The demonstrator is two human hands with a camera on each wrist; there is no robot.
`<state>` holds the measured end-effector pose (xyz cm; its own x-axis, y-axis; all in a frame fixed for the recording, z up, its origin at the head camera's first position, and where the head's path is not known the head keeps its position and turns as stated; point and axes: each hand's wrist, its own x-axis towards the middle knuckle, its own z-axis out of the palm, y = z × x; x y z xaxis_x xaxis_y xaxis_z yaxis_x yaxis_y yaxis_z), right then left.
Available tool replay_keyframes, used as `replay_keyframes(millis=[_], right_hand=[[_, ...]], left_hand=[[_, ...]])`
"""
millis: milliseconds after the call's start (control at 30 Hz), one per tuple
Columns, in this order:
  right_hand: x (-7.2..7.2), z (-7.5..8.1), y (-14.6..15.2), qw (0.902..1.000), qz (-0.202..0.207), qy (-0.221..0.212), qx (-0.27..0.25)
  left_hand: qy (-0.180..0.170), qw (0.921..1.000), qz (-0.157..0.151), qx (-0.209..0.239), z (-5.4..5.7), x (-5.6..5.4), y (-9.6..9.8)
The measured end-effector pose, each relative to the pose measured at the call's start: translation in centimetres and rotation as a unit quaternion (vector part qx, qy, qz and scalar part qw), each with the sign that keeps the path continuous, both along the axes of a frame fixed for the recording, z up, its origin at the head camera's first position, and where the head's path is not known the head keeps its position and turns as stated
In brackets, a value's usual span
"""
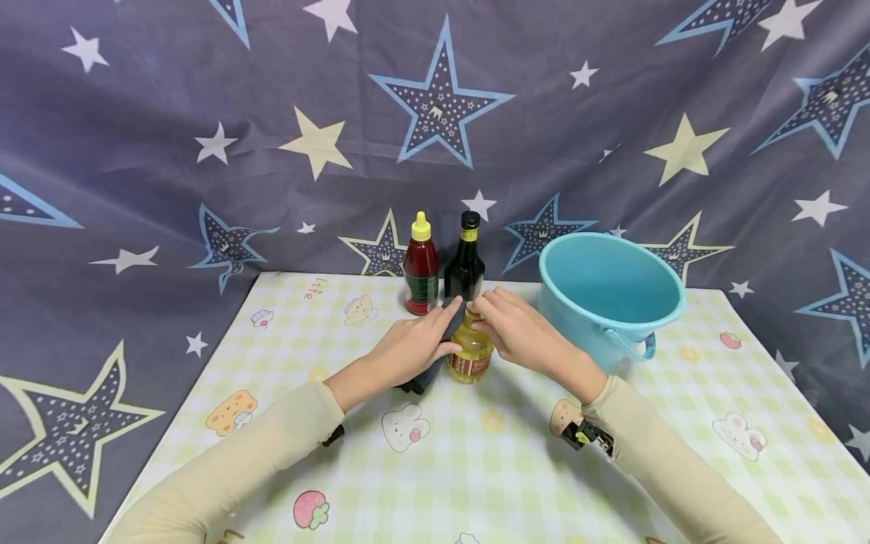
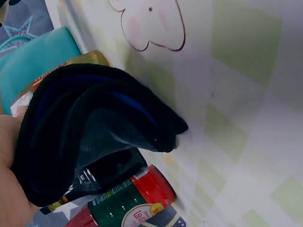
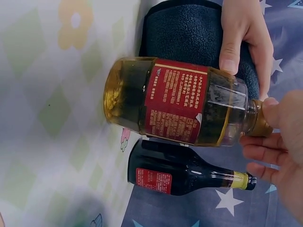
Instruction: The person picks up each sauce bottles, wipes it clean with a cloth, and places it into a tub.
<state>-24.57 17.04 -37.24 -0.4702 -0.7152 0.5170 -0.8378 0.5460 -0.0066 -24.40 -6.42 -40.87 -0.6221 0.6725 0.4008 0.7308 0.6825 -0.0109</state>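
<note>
My left hand [image 1: 408, 347] grips a folded dark cloth [image 2: 90, 123] and holds it against the side of a bottle of yellow oil [image 1: 470, 363]. In the right wrist view the cloth lies behind the bottle, the left thumb on its near face. My right hand [image 1: 523, 329] pinches the oil bottle's gold cap [image 3: 259, 120] between thumb and fingers. A red label wraps the bottle, which stands upright over the tablecloth. Just behind it are a dark sauce bottle [image 1: 465, 266] with a yellow neck band and a red sauce bottle [image 1: 421, 272] with a yellow top.
A light blue bucket [image 1: 578, 317] with a handle stands right of the bottles, close to my right forearm. The table wears a green checked tablecloth [image 1: 516, 483] with cartoon prints. Behind it hangs a star-patterned curtain [image 1: 272, 91].
</note>
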Motion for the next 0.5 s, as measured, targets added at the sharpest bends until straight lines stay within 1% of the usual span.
replay_keyframes(millis=[233, 333, 500], right_hand=[[0.22, 0.05, -0.08, 0.9999, -0.013, -0.004, 0.006], [0.23, 0.12, -0.10, 0.9999, -0.015, 0.001, 0.006], [0.22, 0.17, -0.16, 0.9999, -0.010, 0.008, 0.000]], left_hand=[[-0.033, 0.9993, -0.009, -0.018, 0.48, -0.66, -0.15], [-0.058, 0.9981, -0.009, -0.020, 0.61, -0.87, -0.15], [-0.105, 0.9944, -0.003, -0.017, 0.49, -1.06, -0.23]])
